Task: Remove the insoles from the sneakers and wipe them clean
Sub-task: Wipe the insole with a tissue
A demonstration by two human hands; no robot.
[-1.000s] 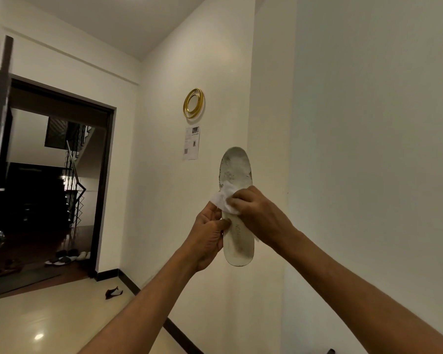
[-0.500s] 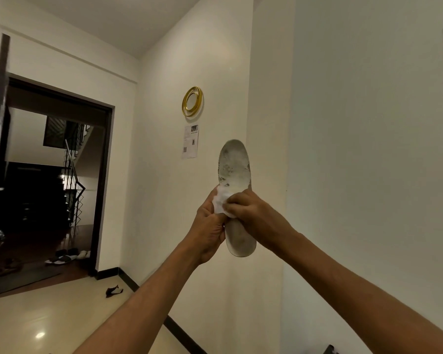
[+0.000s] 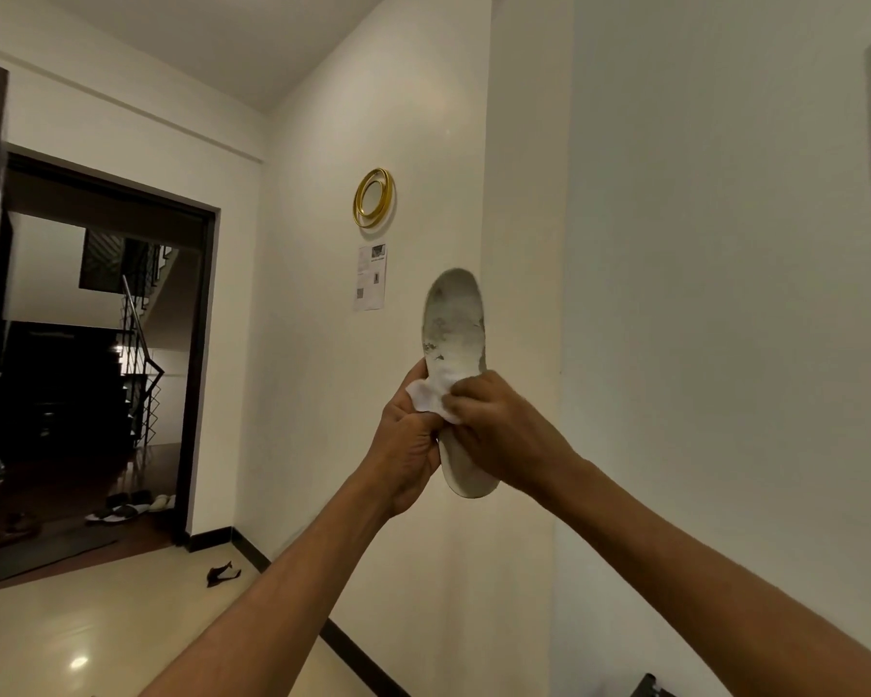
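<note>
A worn white insole [image 3: 454, 324] with grey smudges stands upright in the air in front of the wall, toe end up. My left hand [image 3: 407, 445] grips its left edge near the middle. My right hand [image 3: 504, 435] presses a crumpled white wipe [image 3: 436, 394] against the insole's face at mid-length. The heel end [image 3: 468, 480] pokes out below both hands. No sneakers are in view.
A white wall corner [image 3: 524, 244] is close behind the insole, with a gold ring mirror [image 3: 373, 197] and a paper notice [image 3: 371, 276] on the wall. An open dark doorway [image 3: 96, 354] at left shows stairs and slippers [image 3: 132, 508]. A small dark scrap [image 3: 222, 575] lies on the glossy floor.
Both hands and the insole have risen slightly and shifted. The wipe has slid down the insole toward the middle, baring more of the toe area.
</note>
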